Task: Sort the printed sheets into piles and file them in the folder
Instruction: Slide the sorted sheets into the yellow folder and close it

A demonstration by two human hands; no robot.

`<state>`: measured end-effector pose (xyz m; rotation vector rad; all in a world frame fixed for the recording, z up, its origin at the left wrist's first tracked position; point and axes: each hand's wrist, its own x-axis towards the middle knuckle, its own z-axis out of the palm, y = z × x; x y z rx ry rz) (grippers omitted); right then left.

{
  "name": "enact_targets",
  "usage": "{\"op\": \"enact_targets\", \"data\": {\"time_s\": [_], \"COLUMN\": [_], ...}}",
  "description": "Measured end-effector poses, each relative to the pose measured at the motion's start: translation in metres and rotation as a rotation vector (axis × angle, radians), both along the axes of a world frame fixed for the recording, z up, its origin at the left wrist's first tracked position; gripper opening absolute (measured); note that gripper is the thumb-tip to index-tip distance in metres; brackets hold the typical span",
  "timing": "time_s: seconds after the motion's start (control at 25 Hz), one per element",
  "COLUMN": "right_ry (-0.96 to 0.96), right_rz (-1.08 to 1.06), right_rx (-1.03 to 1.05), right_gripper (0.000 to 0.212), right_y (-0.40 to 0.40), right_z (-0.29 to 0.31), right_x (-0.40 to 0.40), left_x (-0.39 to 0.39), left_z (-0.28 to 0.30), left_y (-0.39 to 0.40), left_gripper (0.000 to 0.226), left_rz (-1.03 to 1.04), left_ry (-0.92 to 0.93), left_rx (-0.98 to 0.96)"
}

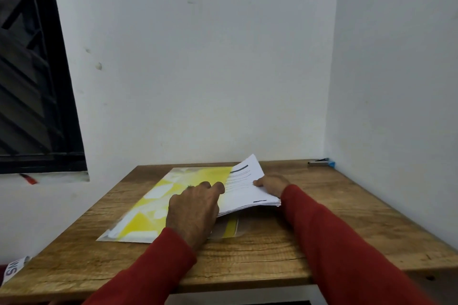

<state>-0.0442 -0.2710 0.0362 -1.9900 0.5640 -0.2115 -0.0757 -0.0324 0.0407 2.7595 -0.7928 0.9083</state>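
At a wooden table [247, 255] set into a white corner, we hold a stack of printed sheets [244, 187] tilted up over a yellow-and-white folder [158, 205] that lies flat on the tabletop. Our right hand [271, 184] grips the stack's right edge, thumb on top, while our left hand [195, 205] (sleeved, like the right, in red) rests knuckles-up at the stack's left edge, and we cannot tell whether its fingers pinch the paper or only press it. A small blue-tipped object [322, 162], possibly a stapler, sits in the far right corner.

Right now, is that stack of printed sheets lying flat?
No. The right hand grips the stack of printed sheets and tilts it above the yellow folder.
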Motion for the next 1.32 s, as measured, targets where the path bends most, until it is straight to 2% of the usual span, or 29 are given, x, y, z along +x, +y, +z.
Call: {"op": "enact_targets", "data": {"time_s": [0.08,0.16,0.28,0.52,0.64,0.72,0.84,1.08,1.32], "right_ry": [-0.082,-0.141,-0.115,-0.231,-0.231,-0.216,-0.188,-0.252,-0.222], "right_rz": [-0.023,0.005,0.074,-0.059,-0.021,0.034,0.119,0.015,0.191], "right_rx": [0.070,0.292,0.495,0.307,0.286,0.309,0.386,0.392,0.368], "right_gripper": [0.028,0.028,0.022,0.002,0.003,0.011,0.011,0.030,0.043], "right_y": [0.006,0.013,0.022,0.012,0.016,0.021,0.027,0.021,0.038], "right_z": [-0.011,-0.016,-0.012,-0.015,-0.017,-0.017,-0.015,-0.015,-0.018], "right_x": [0.003,0.003,-0.003,0.001,0.001,-0.001,-0.006,-0.006,-0.004], "left_x": [0.000,0.000,0.000,-0.003,-0.002,-0.001,-0.001,-0.003,-0.006], "left_z": [-0.003,-0.006,-0.008,-0.008,-0.009,-0.009,-0.010,-0.008,-0.011], "left_y": [-0.004,-0.007,-0.012,-0.017,-0.018,-0.018,-0.018,-0.018,-0.029], "left_gripper": [0.038,0.038,0.038,0.037,0.037,0.036,0.035,0.035,0.037], "left_rz": [-0.010,-0.021,-0.011,-0.005,-0.003,-0.003,-0.002,-0.001,-0.028], "left_ry": [0.007,0.020,0.025,0.048,0.050,0.055,0.066,0.070,0.070], "left_rx": [0.006,0.003,-0.020,-0.037,-0.043,-0.044,-0.034,-0.009,0.026]}}
